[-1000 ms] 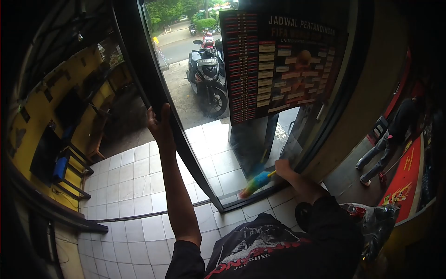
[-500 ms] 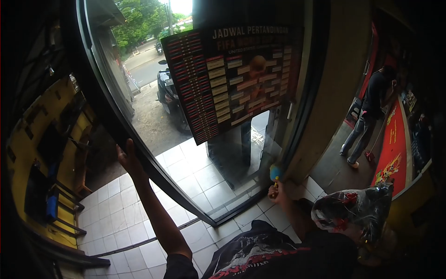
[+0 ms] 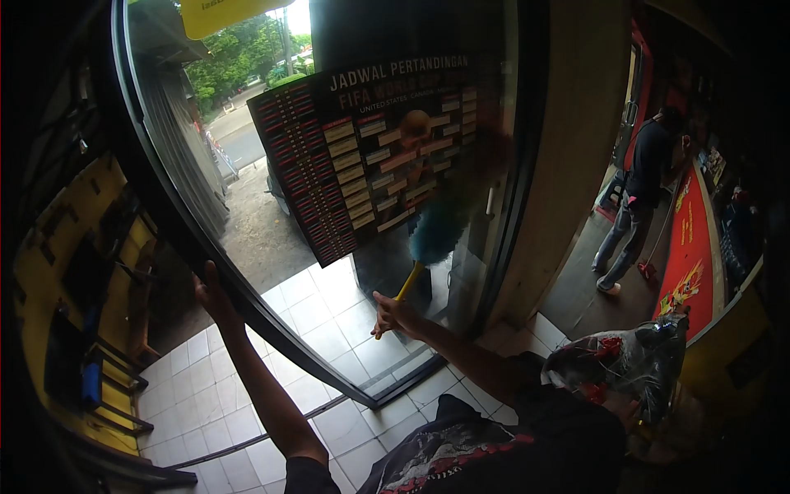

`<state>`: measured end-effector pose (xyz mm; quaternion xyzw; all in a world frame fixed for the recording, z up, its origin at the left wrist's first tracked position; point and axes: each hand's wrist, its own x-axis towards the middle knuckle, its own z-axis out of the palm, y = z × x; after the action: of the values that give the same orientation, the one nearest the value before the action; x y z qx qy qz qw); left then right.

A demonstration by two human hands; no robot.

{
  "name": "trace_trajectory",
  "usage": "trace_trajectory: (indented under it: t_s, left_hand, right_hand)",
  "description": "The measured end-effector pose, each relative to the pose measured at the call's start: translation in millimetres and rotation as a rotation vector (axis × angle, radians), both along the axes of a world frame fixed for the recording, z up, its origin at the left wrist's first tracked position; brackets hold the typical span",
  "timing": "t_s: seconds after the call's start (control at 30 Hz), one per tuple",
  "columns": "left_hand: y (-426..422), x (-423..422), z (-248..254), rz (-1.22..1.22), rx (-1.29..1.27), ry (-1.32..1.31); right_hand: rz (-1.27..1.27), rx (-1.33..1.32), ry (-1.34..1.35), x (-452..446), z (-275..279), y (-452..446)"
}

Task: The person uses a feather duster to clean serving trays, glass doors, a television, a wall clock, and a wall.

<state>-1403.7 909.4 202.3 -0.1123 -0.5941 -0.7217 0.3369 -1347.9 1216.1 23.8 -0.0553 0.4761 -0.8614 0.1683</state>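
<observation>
My right hand (image 3: 395, 314) is closed round the yellow handle of a duster (image 3: 436, 233). Its fluffy head, blue with darker red and green toward the tip, is up against the glass door (image 3: 387, 362), over the lower right part of a black match-schedule poster (image 3: 362, 156). At the door's dark frame (image 3: 177, 218), on the left, my left hand (image 3: 216, 298) rests along the edge with its fingers stretched up and apart. Part of that hand is in shadow.
White floor tiles (image 3: 193, 395) lie below, crossed by a dark track. A plastic-wrapped bouquet (image 3: 617, 362) with red pieces stands close at my right. Farther right, a person (image 3: 642, 189) stands beside a red-fronted counter (image 3: 687, 247). Dark furniture (image 3: 107, 370) lines the yellow wall at left.
My right hand has moved up and left with the duster, from the lower door corner to the poster. The view has shifted slightly; my left hand stays at the door frame.
</observation>
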Motion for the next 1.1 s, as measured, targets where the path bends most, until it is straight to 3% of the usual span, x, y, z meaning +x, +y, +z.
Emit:
trace_trajectory:
  t_s: [0.17,0.23,0.27,0.33,0.4,0.47,0.53,0.57,0.67,0.77,0.97,1.1]
  left_hand:
    - [6.2,5.5,5.4,-0.018,0.011,0.025]
    - [3.9,2.3,2.8,-0.011,0.004,0.020]
    - [3.3,0.3,2.1,-0.007,0.004,0.030]
    - [2.8,-1.6,-0.2,0.002,0.004,0.032]
    - [1.7,-1.8,-0.5,0.015,0.015,-0.015]
    - [-1.3,-6.8,-3.4,0.026,0.012,0.003]
    - [2.8,-1.9,-0.3,0.049,0.035,0.009]
    - [4.3,-3.6,0.3,0.061,0.041,0.007]
    - [-3.8,-10.3,-4.9,0.127,-0.031,-0.003]
    - [2.7,2.2,5.0,0.064,-0.010,0.018]
    - [12.1,16.7,16.6,0.069,0.015,0.027]
    - [7.5,7.7,9.8,0.063,0.002,0.042]
  right_hand:
    - [-0.132,-0.015,-0.067,2.7,-9.3,-8.5]
    - [-0.210,-0.192,-0.074,-8.2,6.4,4.2]
    - [-0.284,-0.129,-0.027,-8.8,38.6,5.9]
    - [-0.325,-0.280,0.193,-34.0,61.5,7.8]
    - [-0.273,-0.296,0.176,-34.4,112.3,-3.1]
    - [-0.216,-0.314,0.158,-31.8,125.0,-23.3]
    - [-0.072,-0.057,0.101,-29.0,115.2,-41.5]
    - [-0.059,-0.052,0.099,-29.8,104.4,-44.9]
    - [-0.250,0.488,0.083,-34.6,78.7,-48.4]
    - [-0.411,0.268,0.061,-37.1,74.1,-25.4]
    - [-0.327,-0.358,-0.045,-46.0,42.0,-4.7]
    - [-0.133,-0.300,0.253,-47.9,25.8,-23.6]
